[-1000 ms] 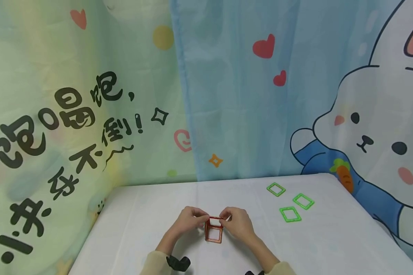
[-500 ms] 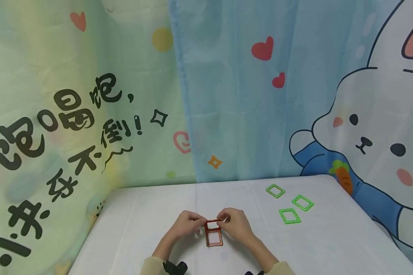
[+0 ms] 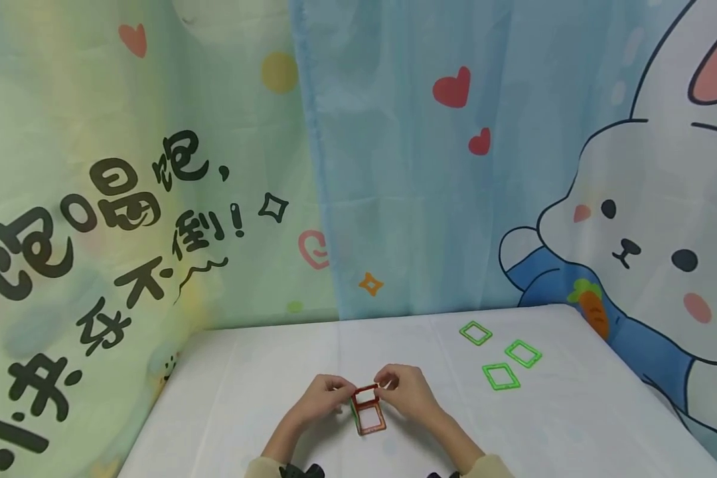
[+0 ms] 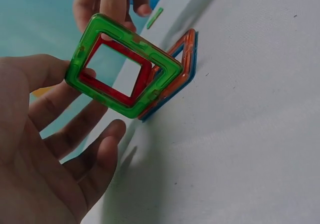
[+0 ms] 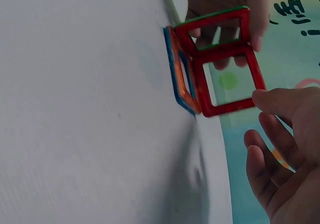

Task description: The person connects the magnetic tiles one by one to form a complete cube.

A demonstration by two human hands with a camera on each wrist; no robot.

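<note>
Several square magnetic tiles are joined at their edges between my two hands. In the head view, an orange tile (image 3: 373, 431) lies low in front, with a blue layer on its underside in the wrist views. A red tile (image 5: 202, 86) rises from its far edge. Along the left side stands a tile with a green face (image 4: 105, 99) and a red inner side. My left hand (image 3: 324, 397) pinches the upper corner of this green-faced tile between thumb and fingers. With thumb and forefinger, my right hand (image 3: 410, 394) pinches the red tile's upper right corner.
Farther back on the right of the white table (image 3: 245, 372) lie 3 loose green square tiles, among them the nearest one (image 3: 488, 378) and the farthest one (image 3: 467, 327). A printed curtain (image 3: 394, 199) hangs behind the table.
The joined tiles have turned slightly, so a green edge now shows on their left side. Both hands keep their pinch. The whole head view has shifted a little downward.
</note>
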